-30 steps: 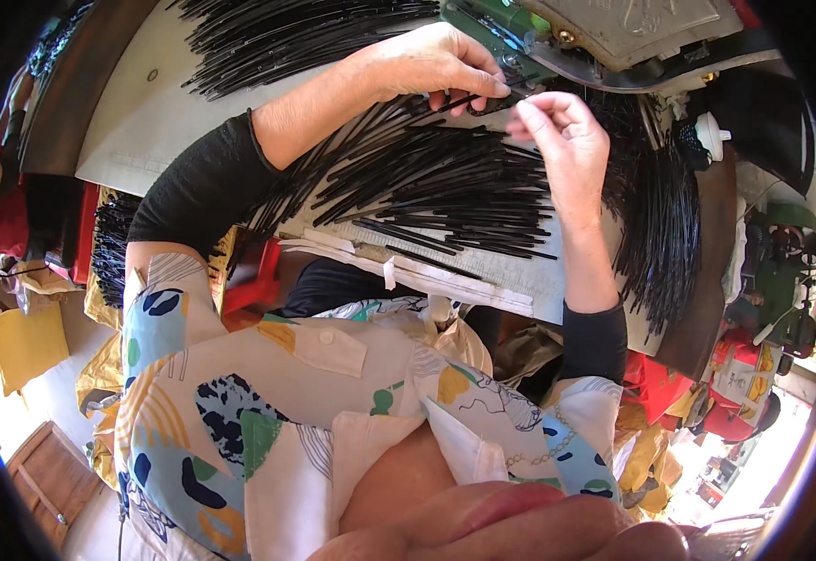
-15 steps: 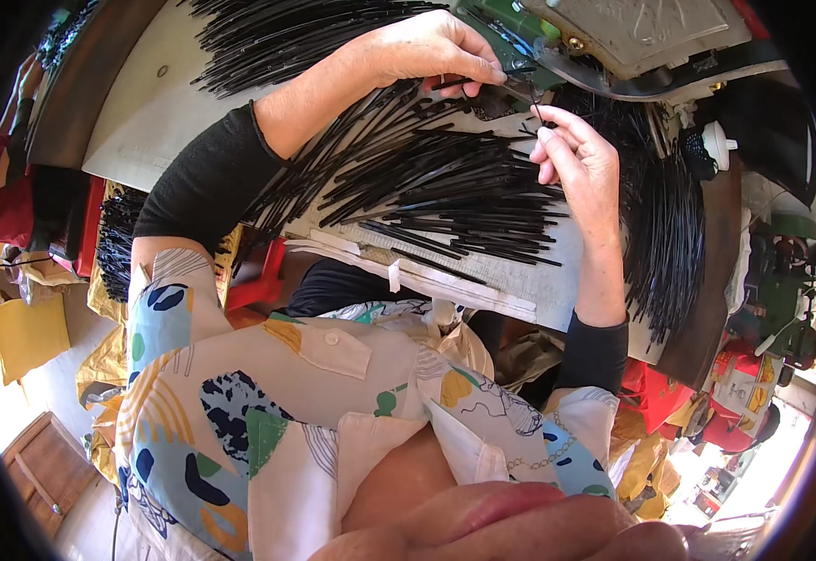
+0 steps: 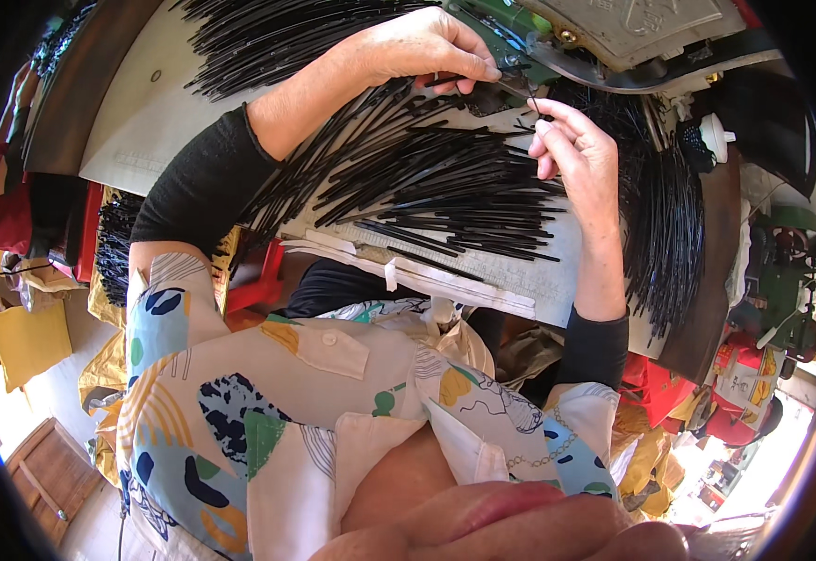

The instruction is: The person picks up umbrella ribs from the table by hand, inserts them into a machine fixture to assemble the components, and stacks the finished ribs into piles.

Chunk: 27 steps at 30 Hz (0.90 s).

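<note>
A slim, straight black strip (image 3: 443,81) is pinched between the thumb and fingers of the left hand (image 3: 436,51), which is closed on it. The strip is held above the pale, flat counter (image 3: 137,122), just beside a green metal machine (image 3: 492,21). The right hand (image 3: 576,145) is raised near the left, its thumb and forefinger drawn close together; a thin dark piece (image 3: 536,109) is seen at the fingertips, but whether it is firmly gripped cannot be told. The two hands are kept slightly apart.

Below them, a loose fan of slender black strips (image 3: 455,187) is spread across the counter. A denser bundle of long black strips (image 3: 277,42) is laid at the far left, and another bundle of thin, glossy black strips (image 3: 665,234) is draped at the right. White strips of tape (image 3: 464,288) are set along the near edge.
</note>
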{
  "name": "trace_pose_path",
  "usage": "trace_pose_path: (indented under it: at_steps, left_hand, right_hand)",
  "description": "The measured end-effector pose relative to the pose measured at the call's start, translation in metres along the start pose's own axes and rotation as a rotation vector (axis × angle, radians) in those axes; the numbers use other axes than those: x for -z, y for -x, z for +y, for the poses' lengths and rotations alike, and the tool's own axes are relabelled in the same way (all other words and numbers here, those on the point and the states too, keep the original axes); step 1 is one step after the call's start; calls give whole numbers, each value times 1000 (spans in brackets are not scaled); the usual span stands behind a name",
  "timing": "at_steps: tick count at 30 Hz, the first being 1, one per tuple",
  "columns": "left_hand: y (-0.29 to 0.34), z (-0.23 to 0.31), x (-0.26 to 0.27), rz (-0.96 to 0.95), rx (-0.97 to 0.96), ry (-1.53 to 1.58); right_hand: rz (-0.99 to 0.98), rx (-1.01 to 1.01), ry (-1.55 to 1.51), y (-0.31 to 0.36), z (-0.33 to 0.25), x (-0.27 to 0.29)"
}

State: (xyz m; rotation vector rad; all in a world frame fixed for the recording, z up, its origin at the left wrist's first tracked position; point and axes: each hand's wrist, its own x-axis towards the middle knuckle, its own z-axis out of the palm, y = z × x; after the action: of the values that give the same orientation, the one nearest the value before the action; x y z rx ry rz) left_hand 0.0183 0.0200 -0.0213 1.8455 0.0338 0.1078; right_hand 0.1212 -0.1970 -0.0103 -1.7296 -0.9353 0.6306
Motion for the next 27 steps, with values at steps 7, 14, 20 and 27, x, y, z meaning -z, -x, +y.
trace_pose_path:
  at_steps: [7,14,20,27]
  left_hand:
    - [0,5,0,34,14,-29]
    - [1,14,7,-12,135,253]
    - [-1,17,8,-1,127,216]
    - [-2,17,9,1,145,175]
  right_hand:
    - [3,-13,-30,-4,-5,-1]
    - [1,-1,-47,-10,-6,0]
    - [-5,-35,-78,-10,-6,1]
    - [-14,-52,-87,-11,-4,1]
